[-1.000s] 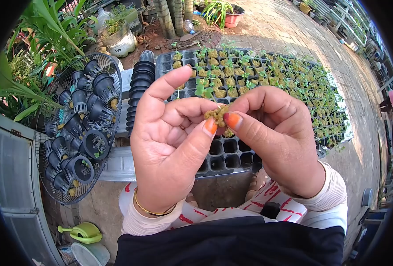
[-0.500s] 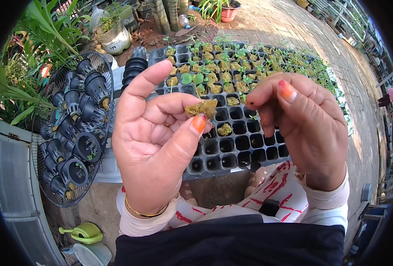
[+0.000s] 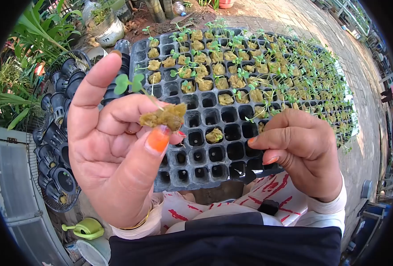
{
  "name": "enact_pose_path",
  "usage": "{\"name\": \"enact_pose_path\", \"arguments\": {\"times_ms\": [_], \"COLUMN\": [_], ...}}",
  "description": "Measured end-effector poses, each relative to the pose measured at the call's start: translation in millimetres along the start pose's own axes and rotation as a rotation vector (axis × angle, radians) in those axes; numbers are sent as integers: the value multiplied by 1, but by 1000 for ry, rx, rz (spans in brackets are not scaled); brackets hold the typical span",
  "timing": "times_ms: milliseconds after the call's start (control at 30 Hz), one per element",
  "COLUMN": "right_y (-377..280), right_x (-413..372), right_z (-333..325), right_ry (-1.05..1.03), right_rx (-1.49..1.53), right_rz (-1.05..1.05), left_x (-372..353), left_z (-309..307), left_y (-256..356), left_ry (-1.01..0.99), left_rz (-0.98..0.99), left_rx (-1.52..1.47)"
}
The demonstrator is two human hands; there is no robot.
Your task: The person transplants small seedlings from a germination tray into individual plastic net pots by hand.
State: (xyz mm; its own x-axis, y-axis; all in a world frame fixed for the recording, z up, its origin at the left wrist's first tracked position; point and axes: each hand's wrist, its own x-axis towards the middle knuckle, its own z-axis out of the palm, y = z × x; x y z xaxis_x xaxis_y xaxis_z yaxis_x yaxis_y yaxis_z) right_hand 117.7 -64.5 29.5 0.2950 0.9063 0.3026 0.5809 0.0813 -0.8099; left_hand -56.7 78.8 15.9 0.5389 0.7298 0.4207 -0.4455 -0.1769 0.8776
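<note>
One seedling tray (image 3: 139,52), plugged and sprouting along its far edge and right side, with dark openings towards the near left corner and torn-looking plastic on the near edge. One wire basket (image 3: 40,189), beyond the tray's left edge, holding black net pots (image 3: 64,181). One green watering can (image 3: 86,228), on the ground. Left hand (image 3: 116,155): grip narrow, thumb and finger pinching a plug, raised over the tray's left side and hiding part of that edge. Right hand (image 3: 300,153): finger and thumb slightly apart, low over the tray, screening cells beneath; contact with them cannot be told. Held plug (image 3: 163,117): ragged, its seedling (image 3: 136,84) leaning left; at this stage it is lifted clear of the cells, and moving it would call for light pressure and a free stem. Crossing stems crowd the tray's right side. One lone plug (image 3: 214,135), seated among the dark openings.
</note>
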Motion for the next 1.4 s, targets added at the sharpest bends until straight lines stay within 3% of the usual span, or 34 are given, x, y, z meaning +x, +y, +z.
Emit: {"name": "enact_pose_path", "arguments": {"times_ms": [100, 300, 433, 500, 700, 1000, 1400], "right_y": [-3, 12, 17, 16, 7, 13, 0], "right_x": [3, 10, 13, 13, 13, 0, 10], "right_z": [-6, -7, -11, -12, -18, -12, -15], "right_ry": [-170, -267, -259, -174, -91, 7, 17], "right_rx": [-254, -104, -20, 143, 336, 219, 194], "right_rz": [-108, 40, 102, 281, 521, 191, 231], "left_x": [0, 3, 3, 3, 3, -1, -2], "left_z": [3, 0, -1, -2, 0, 2, 1], "left_y": [3, 4, 6, 6, 8, 5, 9], "left_ry": [20, 0, 16, 18, 12, -39, -6], "left_rz": [-35, -69, -86, -83, -75, -45, -37], "left_rx": [31, 83, 129, 139, 121, 112, 75]}}
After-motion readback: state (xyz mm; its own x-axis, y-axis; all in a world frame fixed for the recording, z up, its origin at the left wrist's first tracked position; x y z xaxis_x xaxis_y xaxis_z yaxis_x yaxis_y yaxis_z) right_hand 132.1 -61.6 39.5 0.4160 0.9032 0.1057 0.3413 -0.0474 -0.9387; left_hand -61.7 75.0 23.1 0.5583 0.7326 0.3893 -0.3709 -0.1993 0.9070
